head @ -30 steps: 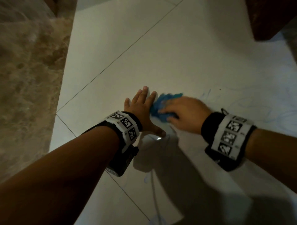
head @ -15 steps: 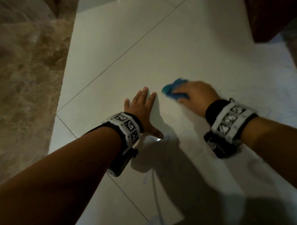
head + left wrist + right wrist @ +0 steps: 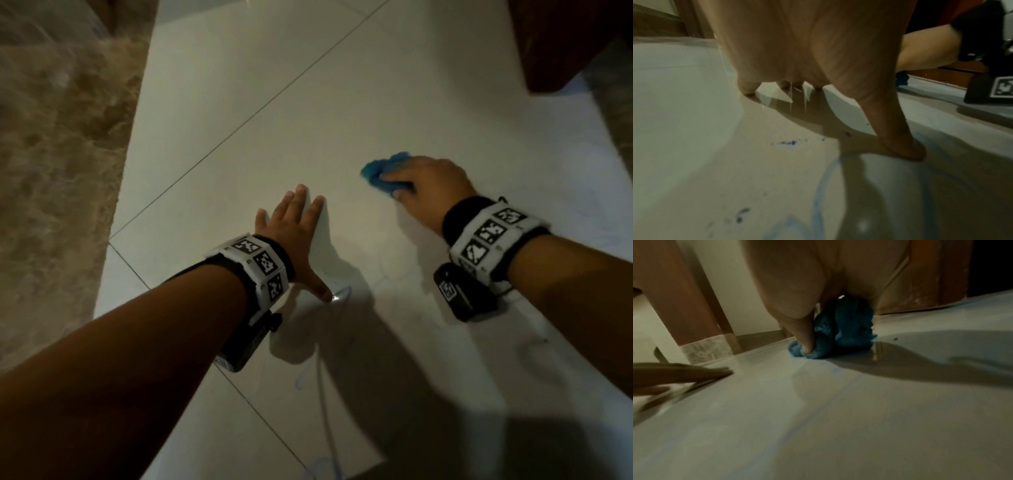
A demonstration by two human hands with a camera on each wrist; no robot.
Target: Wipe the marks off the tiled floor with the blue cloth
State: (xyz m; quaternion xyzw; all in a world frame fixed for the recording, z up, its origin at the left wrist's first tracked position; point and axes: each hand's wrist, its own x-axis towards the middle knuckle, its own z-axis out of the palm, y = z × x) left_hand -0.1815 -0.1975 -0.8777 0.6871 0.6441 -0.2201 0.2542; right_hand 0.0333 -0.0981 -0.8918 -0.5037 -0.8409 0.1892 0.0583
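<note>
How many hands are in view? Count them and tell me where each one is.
2. The left hand lies flat on the tiled floor, fingers spread. The right hand, farther forward and to its right, grips the blue cloth against the floor.

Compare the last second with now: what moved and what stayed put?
The right hand, gripping the blue cloth, swept it across the floor, away from the left hand and further from the person. The left hand stayed flat on the tile, fingers spread. Blue marks near its thumb remain.
</note>
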